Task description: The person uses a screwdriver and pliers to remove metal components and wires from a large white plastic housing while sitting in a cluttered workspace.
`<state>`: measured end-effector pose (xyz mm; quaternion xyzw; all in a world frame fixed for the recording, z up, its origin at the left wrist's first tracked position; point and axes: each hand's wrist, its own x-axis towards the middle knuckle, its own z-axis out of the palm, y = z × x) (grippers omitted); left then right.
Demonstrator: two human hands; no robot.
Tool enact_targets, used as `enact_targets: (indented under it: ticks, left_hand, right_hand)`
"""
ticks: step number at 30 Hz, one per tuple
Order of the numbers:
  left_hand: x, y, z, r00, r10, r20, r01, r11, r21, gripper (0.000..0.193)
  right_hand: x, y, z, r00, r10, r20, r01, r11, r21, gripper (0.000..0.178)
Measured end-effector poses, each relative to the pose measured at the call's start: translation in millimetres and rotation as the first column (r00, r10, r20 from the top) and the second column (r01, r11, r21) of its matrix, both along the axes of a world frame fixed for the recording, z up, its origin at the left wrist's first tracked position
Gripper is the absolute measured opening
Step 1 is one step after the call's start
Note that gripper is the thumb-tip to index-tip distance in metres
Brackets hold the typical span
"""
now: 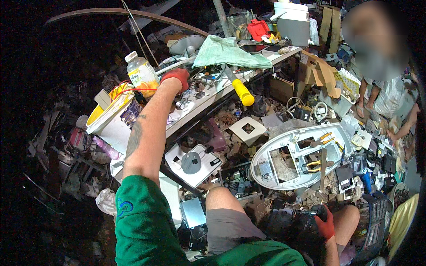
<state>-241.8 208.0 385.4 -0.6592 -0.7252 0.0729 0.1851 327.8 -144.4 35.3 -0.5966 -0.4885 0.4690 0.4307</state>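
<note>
My left hand (177, 79), in a red glove, reaches out over the littered workbench (195, 108). It is beside a plastic juice bottle (143, 74) with a white cap, and its fingers are hidden from me. Small parts and scraps lie around it. Low by my knee, my right hand (325, 223), in a red and black glove, is closed round something dark with a shiny part sticking out leftward; I cannot make out what it is. A yellow-handled tool (242, 92) juts over the bench edge from beside a pale green cloth (228, 54).
A large white plastic housing (284, 177) holds several pliers (314, 166). A yellow-rimmed bucket (94, 116) stands left of the bench, with a grey-white jug (293, 22) at its far end. Scrap electronics and cardboard (318, 73) cover the ground. Another person (377, 48) is at the far right.
</note>
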Motion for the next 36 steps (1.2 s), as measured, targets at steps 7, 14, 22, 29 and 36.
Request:
enact_targets:
  ticks: [7, 14, 22, 29, 36]
  left_hand:
    - [-8, 17, 0, 1.0, -0.028, -0.005, 0.028, 0.999, -0.044, 0.042]
    - [-23, 25, 9, 0.994, 0.055, -0.098, -0.07, 0.985, -0.158, 0.049]
    - [20, -65, 62, 0.99, -0.127, 0.059, 0.122, 0.989, 0.078, 0.043]
    - [39, -129, 82, 0.957, -0.244, 0.158, 0.208, 0.955, 0.213, 0.038]
    - [50, -216, 27, 0.791, -0.499, 0.353, 0.365, 0.849, 0.382, 0.022]
  right_hand:
    - [-9, 0, 16, 0.999, -0.014, -0.048, 0.015, 1.0, 0.002, 0.051]
    - [-18, 1, 28, 0.996, 0.03, -0.088, -0.035, 0.997, -0.062, 0.059]
    - [-9, -3, 10, 0.998, -0.07, -0.011, 0.07, 0.997, 0.014, 0.053]
    - [-6, 2, 17, 0.999, 0.001, -0.044, -0.003, 0.999, -0.04, 0.05]
    - [-4, 0, 1, 0.996, -0.094, 0.004, 0.093, 0.993, 0.071, 0.049]
